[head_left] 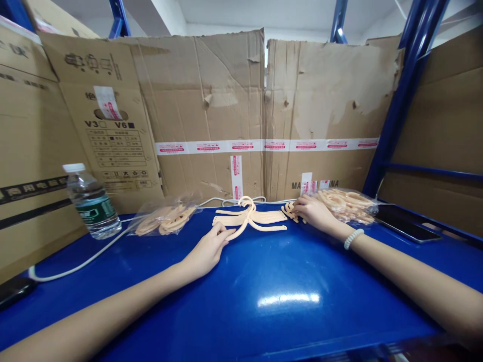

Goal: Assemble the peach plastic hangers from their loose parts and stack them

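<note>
A small stack of pale orange plastic hangers [251,217] lies on the blue shelf [264,281] in the middle. My left hand [208,250] rests beside the stack's near left end, fingers curled together and touching a hanger arm. My right hand [312,210] reaches to the stack's right, fingers closed on a small hanger piece [290,211] at the mouth of a clear bag of hangers [349,203]. A white bead bracelet [353,238] sits on my right wrist.
Another clear bag of hangers [166,217] lies left of the stack. A water bottle [91,201] stands at the left with a white cable [75,266] running past it. A dark phone [405,226] lies at the right. Cardboard walls [207,115] close the back and sides.
</note>
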